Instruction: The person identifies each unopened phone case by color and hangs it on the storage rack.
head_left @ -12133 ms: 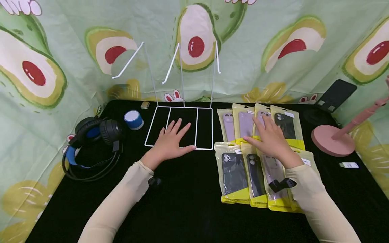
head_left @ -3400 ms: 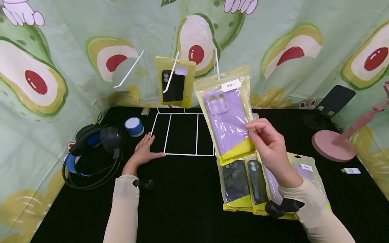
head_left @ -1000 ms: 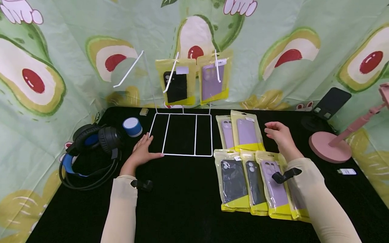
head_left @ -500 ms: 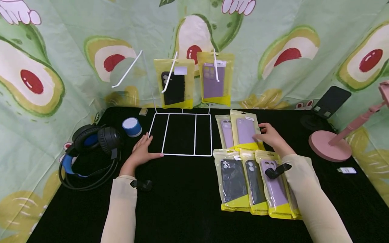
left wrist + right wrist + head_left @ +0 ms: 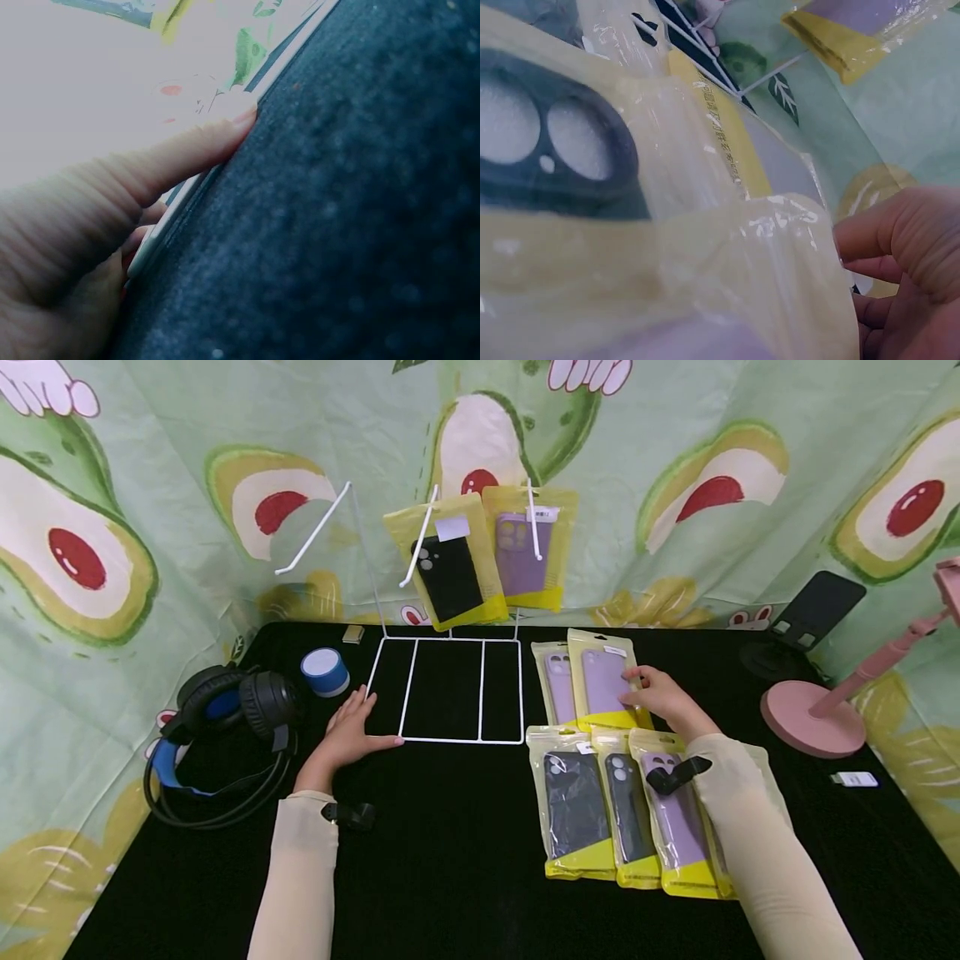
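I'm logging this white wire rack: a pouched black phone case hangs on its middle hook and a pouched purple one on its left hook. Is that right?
No: in the head view, the purple phone case in a yellow plastic pouch hangs on the right white hook, not the left hook. The pouched black phone case is on the middle hook.

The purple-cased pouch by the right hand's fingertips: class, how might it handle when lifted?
The pouch is probably stiff across the middle, where the purple case sits, but may flop at its unfilled top. Its glossy plastic suggests a slippery grip. Being flat, it would likely slide rather than roll.
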